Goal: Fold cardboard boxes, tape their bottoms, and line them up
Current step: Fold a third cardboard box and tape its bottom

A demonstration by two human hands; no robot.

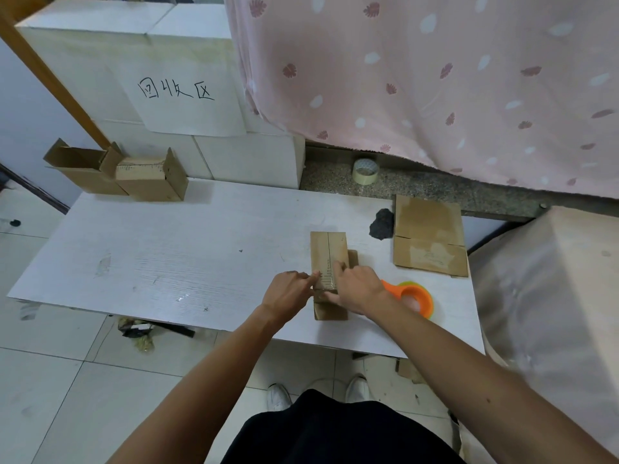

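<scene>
Step in hand: taping the bottom of the small box [328, 252], which lies on the tabletop [167, 256] near its front edge, bottom seam facing up
Left hand [289, 293]: grip not closed; the fingers look straight and press the clear tape strip [324, 284] against the left edge of the box
Right hand [356, 289]: grip also not closed, as far as I can see; the index finger lies along the seam on top and the thumb rests on the near side
Done so far: two finished boxes [150, 177] stand side by side, touching, at the far left corner of the tabletop, so the line has begun
Left to do: I judge the strip must be smoothed down fully, then this box goes over to join the line; the flat cardboard [430, 236] on the right is not yet folded
Tools: the orange tape dispenser [413, 296] lies just beside the right wrist; a spare tape roll [365, 170] stands on the stone ledge behind
In the way: a black lump [382, 224] lies between the box and the flat cardboard; the path to the line at the left looks free
Around: pink curtain [435, 78] at the back, white blocks with a paper sign [181, 95]
</scene>
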